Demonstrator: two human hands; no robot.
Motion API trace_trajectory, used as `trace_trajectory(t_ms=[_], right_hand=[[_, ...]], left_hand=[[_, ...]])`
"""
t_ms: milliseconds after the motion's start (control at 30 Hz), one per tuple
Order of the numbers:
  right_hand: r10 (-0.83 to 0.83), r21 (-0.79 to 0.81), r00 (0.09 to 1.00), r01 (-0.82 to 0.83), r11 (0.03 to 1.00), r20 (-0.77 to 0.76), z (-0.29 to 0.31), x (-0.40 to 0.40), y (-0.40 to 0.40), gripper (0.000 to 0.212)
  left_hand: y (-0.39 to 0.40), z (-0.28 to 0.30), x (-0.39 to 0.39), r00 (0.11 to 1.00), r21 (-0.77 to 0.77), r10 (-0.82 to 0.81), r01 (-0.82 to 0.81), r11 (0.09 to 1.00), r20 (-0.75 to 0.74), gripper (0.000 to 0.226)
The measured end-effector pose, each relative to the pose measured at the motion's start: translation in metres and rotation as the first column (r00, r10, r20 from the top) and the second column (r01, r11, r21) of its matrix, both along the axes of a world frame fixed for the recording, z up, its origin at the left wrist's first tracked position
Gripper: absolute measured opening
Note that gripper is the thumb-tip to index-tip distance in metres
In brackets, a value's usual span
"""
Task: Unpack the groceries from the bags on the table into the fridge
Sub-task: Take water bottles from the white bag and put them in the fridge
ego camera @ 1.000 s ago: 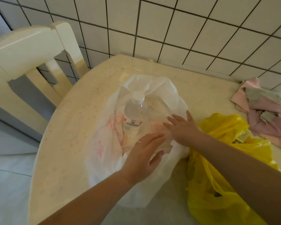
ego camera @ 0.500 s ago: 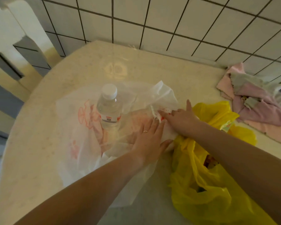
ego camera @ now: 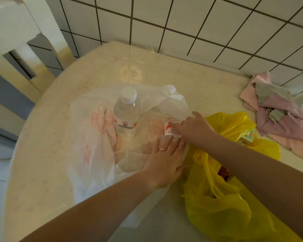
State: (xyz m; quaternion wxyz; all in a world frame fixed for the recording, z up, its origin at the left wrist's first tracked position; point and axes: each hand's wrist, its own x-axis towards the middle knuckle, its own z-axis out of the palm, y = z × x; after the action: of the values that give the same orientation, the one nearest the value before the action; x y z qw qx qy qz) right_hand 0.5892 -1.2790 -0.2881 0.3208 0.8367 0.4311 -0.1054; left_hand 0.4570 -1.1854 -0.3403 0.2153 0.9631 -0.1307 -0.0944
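A white plastic bag with red print lies spread flat on the table. A clear water bottle with a white cap stands upright on it. A small white bottle with a red label shows at the bag's right edge. My right hand closes its fingers around that small bottle. My left hand lies flat with spread fingers on the bag just below the small bottle. A yellow plastic bag sits to the right, with a small carton poking out.
A heap of pink and grey cloths lies at the table's right back corner. A cream chair stands at the left. The tiled wall runs along the table's far edge.
The white bag has been pushed down flat, baring the water bottle. My right hand has drawn a small white bottle out at the bag's right edge. The view shifted left.
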Motion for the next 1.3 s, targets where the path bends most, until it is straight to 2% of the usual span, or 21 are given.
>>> trace_trajectory(t_ms=[167,233,300,333,467,533,633,733,767,900,967,1067,1133,1300], right_hand=[[0.234,0.040,0.972,-0.235,0.971,0.021,0.011,-0.002,0.001,0.044],[0.311,0.115,0.950,-0.308,0.944,-0.010,0.012,-0.001,0.001,0.041],[0.325,0.091,0.939,-0.316,0.944,-0.111,0.013,-0.001,0.004,0.044],[0.298,0.028,0.942,-0.298,0.954,-0.151,0.014,-0.001,0.005,0.047],[0.308,-0.066,0.934,-0.324,0.944,-0.182,0.001,-0.001,0.013,0.045],[0.330,-0.042,0.924,-0.344,0.938,-0.192,-0.010,-0.002,0.016,0.041],[0.333,0.002,0.922,-0.339,0.941,-0.197,-0.009,-0.003,0.020,0.039],[0.254,0.044,0.949,-0.250,0.967,-0.190,-0.007,-0.002,0.026,0.061],[0.229,0.072,0.955,-0.219,0.973,-0.189,-0.008,-0.002,0.029,0.066],[0.147,0.271,0.962,-0.081,0.959,-0.231,-0.015,-0.007,0.035,0.065],[0.102,0.357,0.961,-0.003,0.934,-0.259,-0.012,-0.010,0.035,0.066],[0.042,0.502,0.934,0.153,0.851,-0.355,-0.004,-0.019,0.032,0.068],[0.014,0.572,0.905,0.257,0.779,-0.425,0.002,-0.028,0.030,0.069],[-0.056,0.687,0.833,0.489,0.537,-0.550,0.009,-0.052,0.029,0.070]], left_hand=[[0.003,0.004,-0.012,1.000,0.072,-0.020,0.019,0.997,0.017,0.074],[0.003,0.001,-0.018,1.000,0.078,0.001,-0.003,0.997,0.026,0.079],[0.003,-0.006,-0.023,0.997,0.081,0.040,-0.045,0.996,0.059,0.083],[0.003,-0.010,-0.024,0.996,0.084,0.056,-0.062,0.995,0.068,0.085],[0.004,-0.015,-0.030,0.996,0.071,0.081,-0.084,0.994,0.050,0.089],[0.006,-0.014,-0.032,0.996,0.069,0.086,-0.086,0.994,0.004,0.090],[0.007,-0.017,-0.036,0.984,0.044,0.174,-0.172,0.984,-0.041,0.082],[0.010,-0.019,-0.035,0.975,-0.029,0.221,-0.222,0.975,-0.031,0.082],[0.011,-0.018,-0.034,0.970,-0.029,0.232,-0.234,0.972,-0.070,0.082],[0.028,-0.008,-0.032,0.961,-0.042,0.265,-0.269,0.962,-0.073,0.095],[0.040,-0.003,-0.034,0.960,-0.059,0.276,-0.273,0.960,0.040,0.091],[0.054,0.005,-0.042,0.952,-0.155,0.268,-0.245,0.957,0.150,0.075],[0.063,0.011,-0.050,0.938,-0.219,0.287,-0.244,0.945,0.195,0.072],[0.077,0.031,-0.065,0.906,-0.394,0.371,-0.270,0.878,0.206,0.068]])
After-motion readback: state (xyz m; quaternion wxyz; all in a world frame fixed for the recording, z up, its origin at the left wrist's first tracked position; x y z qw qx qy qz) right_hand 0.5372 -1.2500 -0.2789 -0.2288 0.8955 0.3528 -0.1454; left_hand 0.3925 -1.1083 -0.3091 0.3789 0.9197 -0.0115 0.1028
